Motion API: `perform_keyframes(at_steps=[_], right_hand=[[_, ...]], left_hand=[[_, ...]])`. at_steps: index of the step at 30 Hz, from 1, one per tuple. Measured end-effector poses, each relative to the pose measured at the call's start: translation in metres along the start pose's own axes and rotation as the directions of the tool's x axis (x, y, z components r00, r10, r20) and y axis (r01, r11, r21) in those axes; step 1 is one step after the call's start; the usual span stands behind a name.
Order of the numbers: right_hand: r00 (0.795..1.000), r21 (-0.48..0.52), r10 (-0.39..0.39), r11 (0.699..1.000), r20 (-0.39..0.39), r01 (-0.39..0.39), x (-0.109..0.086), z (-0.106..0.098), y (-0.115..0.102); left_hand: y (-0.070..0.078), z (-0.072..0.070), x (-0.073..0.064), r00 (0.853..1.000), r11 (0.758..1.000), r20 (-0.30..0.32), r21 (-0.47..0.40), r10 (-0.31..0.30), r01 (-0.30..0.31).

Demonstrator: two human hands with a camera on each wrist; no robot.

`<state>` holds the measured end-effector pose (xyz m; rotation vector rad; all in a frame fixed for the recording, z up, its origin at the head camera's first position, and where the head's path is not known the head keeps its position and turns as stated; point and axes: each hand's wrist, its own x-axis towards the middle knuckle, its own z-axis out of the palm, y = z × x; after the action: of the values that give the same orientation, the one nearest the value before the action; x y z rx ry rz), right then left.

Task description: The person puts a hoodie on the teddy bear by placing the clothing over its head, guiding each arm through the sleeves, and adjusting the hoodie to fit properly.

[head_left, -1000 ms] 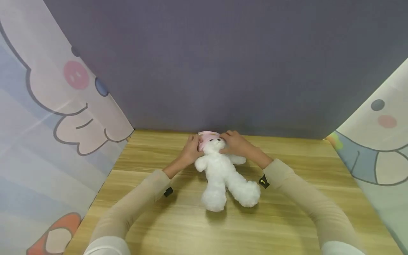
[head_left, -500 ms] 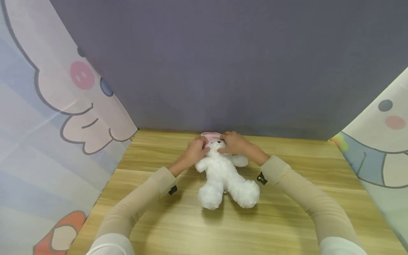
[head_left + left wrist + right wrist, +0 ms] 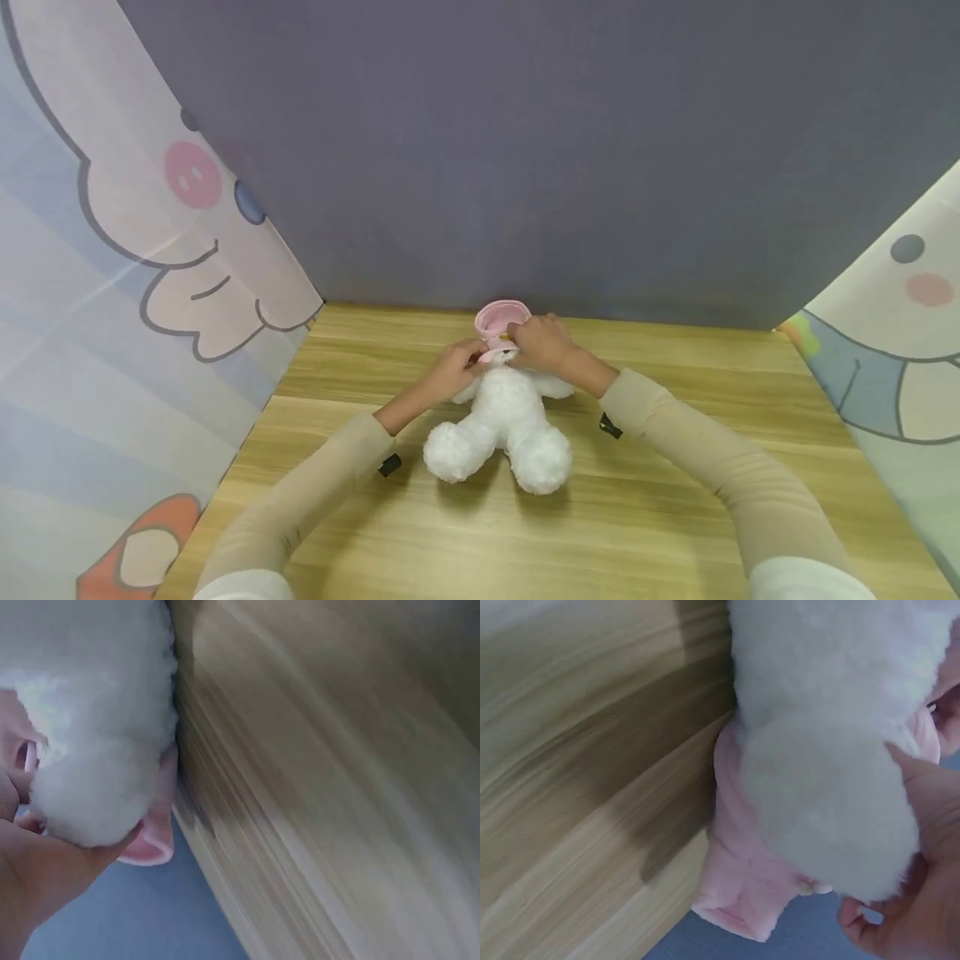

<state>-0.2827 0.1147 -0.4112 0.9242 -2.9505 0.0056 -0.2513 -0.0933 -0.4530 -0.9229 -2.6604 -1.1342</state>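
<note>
A white plush bear [image 3: 504,412] lies on its back on the wooden table, its legs toward me. Pink doll clothing [image 3: 504,321] surrounds its head, with a round opening facing up at the far end. My left hand [image 3: 452,369] pinches the lower edge of this cloth beside the bear's face. On the other side, my right hand [image 3: 546,344] grips the cloth near its middle. White fur [image 3: 90,750] hides part of the fingers in the left wrist view. Pink fabric [image 3: 742,885] shows below a fluffy arm [image 3: 832,810] in the right wrist view.
The wooden table [image 3: 637,517] ends at a grey upright panel [image 3: 525,150] just beyond the bear's head. Cartoon-printed sheets [image 3: 90,333] stand along the left side and the right side. Dark camera mounts sit under both wrists.
The pink cloth has been drawn up, and its round opening now shows. The bear's legs have swung left, and my left hand has come slightly nearer to me.
</note>
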Motion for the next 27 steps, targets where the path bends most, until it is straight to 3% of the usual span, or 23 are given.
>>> perform_keyframes(at_steps=[3, 8, 11, 14, 18, 22, 27], right_hand=[[0.995, -0.003, -0.072, 0.997, -0.064, 0.072, -0.003, -0.001, -0.003], [0.974, 0.154, -0.187, 0.966, -0.131, 0.207, -0.012, -0.004, 0.004], [0.980, 0.143, -0.158, 0.974, -0.117, 0.174, -0.016, -0.008, 0.007], [0.991, 0.020, -0.090, 0.996, -0.101, 0.092, -0.018, -0.008, 0.004], [0.990, -0.044, -0.057, 0.998, -0.129, 0.052, -0.023, 0.004, 0.001], [0.976, 0.013, -0.092, 0.995, -0.197, 0.096, -0.025, 0.016, 0.006], [0.968, 0.195, -0.177, 0.958, -0.175, 0.211, -0.022, 0.006, 0.019]], left_hand=[[-0.002, -0.002, 0.002, 0.997, 0.998, 0.041, 0.027, -0.065, 0.064], [-0.001, 0.005, 0.003, 0.977, 0.979, 0.080, 0.081, -0.196, 0.190], [0.001, 0.007, 0.006, 0.987, 0.985, 0.041, 0.086, -0.152, 0.148], [0.004, 0.007, 0.006, 0.998, 0.996, -0.001, 0.059, -0.065, 0.065], [0.008, 0.011, -0.004, 0.999, 1.000, 0.049, 0.003, -0.016, 0.016], [0.008, 0.016, -0.008, 0.994, 0.998, 0.106, -0.052, -0.019, 0.025], [0.002, 0.011, -0.002, 0.998, 0.999, 0.063, -0.049, 0.005, -0.002]])
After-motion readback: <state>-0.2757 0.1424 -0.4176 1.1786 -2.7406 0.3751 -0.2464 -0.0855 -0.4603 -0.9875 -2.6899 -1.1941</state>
